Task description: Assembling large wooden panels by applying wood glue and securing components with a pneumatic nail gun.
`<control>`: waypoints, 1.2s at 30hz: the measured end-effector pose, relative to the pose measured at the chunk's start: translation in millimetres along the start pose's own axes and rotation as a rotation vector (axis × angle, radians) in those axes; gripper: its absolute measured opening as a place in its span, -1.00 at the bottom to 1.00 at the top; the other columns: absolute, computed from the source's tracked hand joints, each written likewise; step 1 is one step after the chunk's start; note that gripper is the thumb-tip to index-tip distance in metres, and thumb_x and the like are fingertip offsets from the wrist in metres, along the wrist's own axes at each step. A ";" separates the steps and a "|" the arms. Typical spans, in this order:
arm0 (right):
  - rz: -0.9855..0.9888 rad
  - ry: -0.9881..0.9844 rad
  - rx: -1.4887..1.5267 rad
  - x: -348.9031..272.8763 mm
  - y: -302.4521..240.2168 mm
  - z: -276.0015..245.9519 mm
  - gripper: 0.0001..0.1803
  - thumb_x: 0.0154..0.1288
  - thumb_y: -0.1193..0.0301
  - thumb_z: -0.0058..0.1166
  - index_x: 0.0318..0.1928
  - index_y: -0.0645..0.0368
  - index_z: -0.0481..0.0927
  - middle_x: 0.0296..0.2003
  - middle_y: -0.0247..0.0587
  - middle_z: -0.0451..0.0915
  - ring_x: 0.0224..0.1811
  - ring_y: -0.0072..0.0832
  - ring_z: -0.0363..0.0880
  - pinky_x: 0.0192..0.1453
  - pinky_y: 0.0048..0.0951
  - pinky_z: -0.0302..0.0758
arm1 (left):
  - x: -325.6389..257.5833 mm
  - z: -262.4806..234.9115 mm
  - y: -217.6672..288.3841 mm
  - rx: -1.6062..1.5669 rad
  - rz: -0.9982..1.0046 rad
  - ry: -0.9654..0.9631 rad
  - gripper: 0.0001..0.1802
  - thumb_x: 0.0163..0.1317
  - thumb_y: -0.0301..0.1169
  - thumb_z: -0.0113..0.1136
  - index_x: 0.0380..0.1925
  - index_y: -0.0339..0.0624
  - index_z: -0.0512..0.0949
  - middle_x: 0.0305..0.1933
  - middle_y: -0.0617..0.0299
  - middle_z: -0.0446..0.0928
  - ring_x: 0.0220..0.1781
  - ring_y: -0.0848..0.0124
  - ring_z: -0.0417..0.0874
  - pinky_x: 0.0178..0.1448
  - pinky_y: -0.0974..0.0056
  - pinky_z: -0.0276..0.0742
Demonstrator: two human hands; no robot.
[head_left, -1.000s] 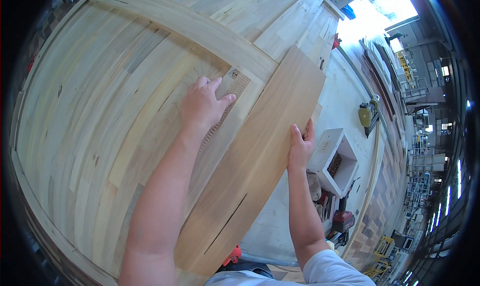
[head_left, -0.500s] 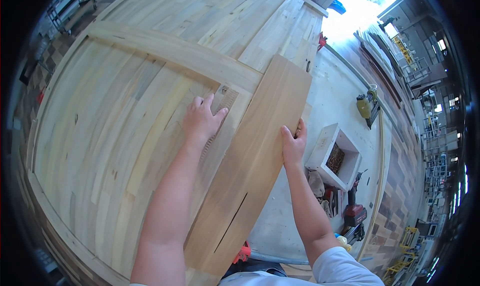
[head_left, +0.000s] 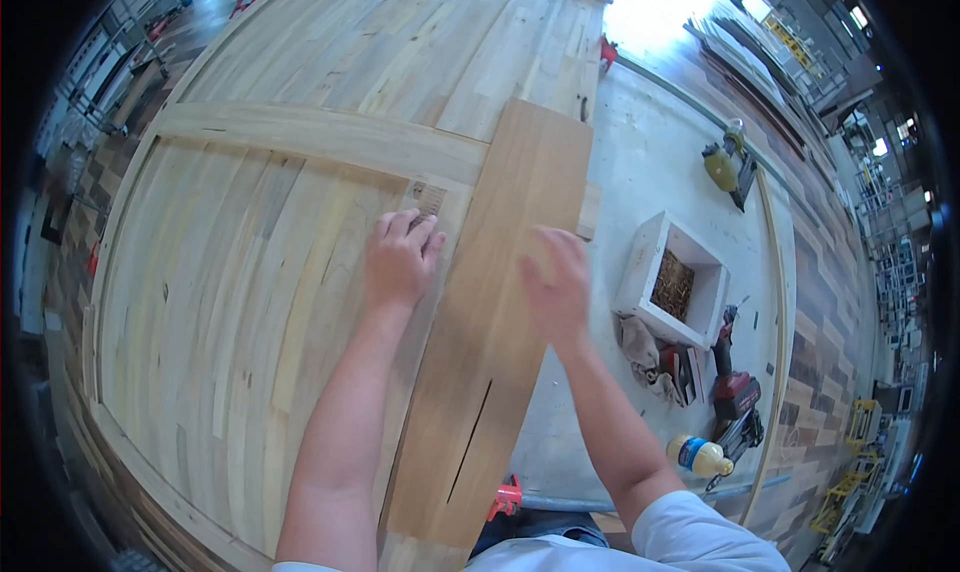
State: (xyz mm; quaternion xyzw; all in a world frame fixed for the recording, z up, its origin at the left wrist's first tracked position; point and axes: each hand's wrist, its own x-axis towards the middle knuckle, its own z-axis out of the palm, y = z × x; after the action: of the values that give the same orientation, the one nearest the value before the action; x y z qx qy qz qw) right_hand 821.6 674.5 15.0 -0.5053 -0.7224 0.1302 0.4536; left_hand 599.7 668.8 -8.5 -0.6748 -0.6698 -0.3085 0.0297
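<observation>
A long brown wooden board (head_left: 520,192) with a dark slit near its close end lies along the right edge of a large pale wood panel (head_left: 240,272). My left hand (head_left: 395,262) rests on the panel beside the board, fingers slightly bent and apart, holding nothing. Its fingertips are at a strip with a rough patterned patch (head_left: 428,200). Over the board's right edge is my right hand (head_left: 558,287), blurred, with thumb and fingers apart and nothing in them. Whether it touches the board I cannot tell.
On the white tabletop (head_left: 650,122) to the right stand a white box (head_left: 650,257) of small brown pieces, a nail gun (head_left: 730,162), a red-and-black cordless drill (head_left: 735,392), a rag (head_left: 640,347) and a yellowish bottle (head_left: 700,456). A red clamp (head_left: 506,496) sits at the near edge.
My right hand has let go of the board's right edge and moved left over it. My left hand stays by the patterned strip. The whole view has shifted slightly.
</observation>
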 end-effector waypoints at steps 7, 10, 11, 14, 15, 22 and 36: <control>-0.209 -0.270 0.090 6.7 -51.4 17.5 -0.70 0.05 0.46 0.23 -0.14 0.14 0.62 -0.10 -0.14 0.60 0.02 -0.16 0.53 0.11 -0.15 0.43 | 0.2 12.8 -9.3 0.025 0.060 0.024 -0.70 0.16 -0.22 0.28 -0.18 -0.14 0.71 -0.04 0.06 0.61 0.07 0.11 0.52 0.20 0.09 0.45; -0.188 -0.264 0.200 -28.7 -66.3 -29.5 -0.70 0.07 0.47 0.25 -0.12 0.15 0.62 -0.11 -0.13 0.60 -0.05 -0.14 0.56 0.04 -0.17 0.47 | -1.1 20.3 -17.3 -0.023 0.052 0.012 -0.71 0.18 -0.20 0.28 -0.17 -0.10 0.71 -0.05 0.06 0.61 0.05 0.11 0.53 0.19 0.09 0.44; -0.145 -0.249 0.147 -49.1 -65.1 -51.8 -0.70 0.07 0.47 0.25 -0.12 0.15 0.62 -0.11 -0.13 0.60 -0.05 -0.14 0.56 0.04 -0.17 0.47 | 0.6 18.6 -18.7 -0.018 0.044 0.013 -0.71 0.19 -0.19 0.28 -0.17 -0.09 0.71 -0.06 0.07 0.62 0.05 0.11 0.54 0.19 0.09 0.44; 0.008 -0.360 0.218 -120.7 -67.2 -114.4 -0.69 0.10 0.47 0.25 -0.08 0.14 0.60 -0.15 -0.12 0.60 -0.09 -0.16 0.57 -0.01 -0.21 0.50 | 1.2 16.2 -28.5 0.075 0.092 0.022 -0.70 0.23 -0.19 0.25 -0.14 -0.09 0.70 -0.05 0.09 0.62 0.06 0.12 0.54 0.21 0.10 0.42; 0.094 -0.385 0.197 -149.9 -61.3 -140.6 -0.70 0.12 0.47 0.24 -0.08 0.14 0.59 -0.16 -0.12 0.60 -0.09 -0.15 0.57 -0.02 -0.21 0.51 | 3.6 18.1 -22.5 0.078 0.092 0.017 -0.70 0.25 -0.20 0.23 -0.12 -0.10 0.70 -0.05 0.09 0.62 0.06 0.12 0.54 0.22 0.10 0.41; 0.466 -0.210 -0.168 -231.9 -45.3 -289.0 -0.74 0.13 0.46 0.28 -0.14 0.18 0.65 -0.20 -0.09 0.63 -0.16 -0.21 0.61 -0.08 -0.30 0.54 | 2.3 17.7 -19.6 0.159 0.084 -0.056 -0.64 0.32 -0.16 0.16 -0.04 -0.13 0.67 0.02 0.09 0.61 0.12 0.15 0.53 0.26 0.14 0.41; 1.309 0.045 -0.827 -322.2 271.1 -545.7 -0.47 0.16 0.03 0.10 -0.17 0.30 0.65 -0.29 0.18 0.66 -0.13 -0.02 0.64 0.02 -0.14 0.50 | 1.9 26.9 -12.1 0.134 0.105 -0.060 -0.66 0.32 -0.19 0.17 -0.05 -0.16 0.67 0.01 0.05 0.61 0.11 0.12 0.53 0.25 0.11 0.40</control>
State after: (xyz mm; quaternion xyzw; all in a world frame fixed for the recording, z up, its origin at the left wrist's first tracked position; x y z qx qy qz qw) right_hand 1442.1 377.1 -26.4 -0.9602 -0.2572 0.0810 0.0734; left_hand 598.5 684.0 -33.9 -0.7143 -0.6533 -0.2406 0.0707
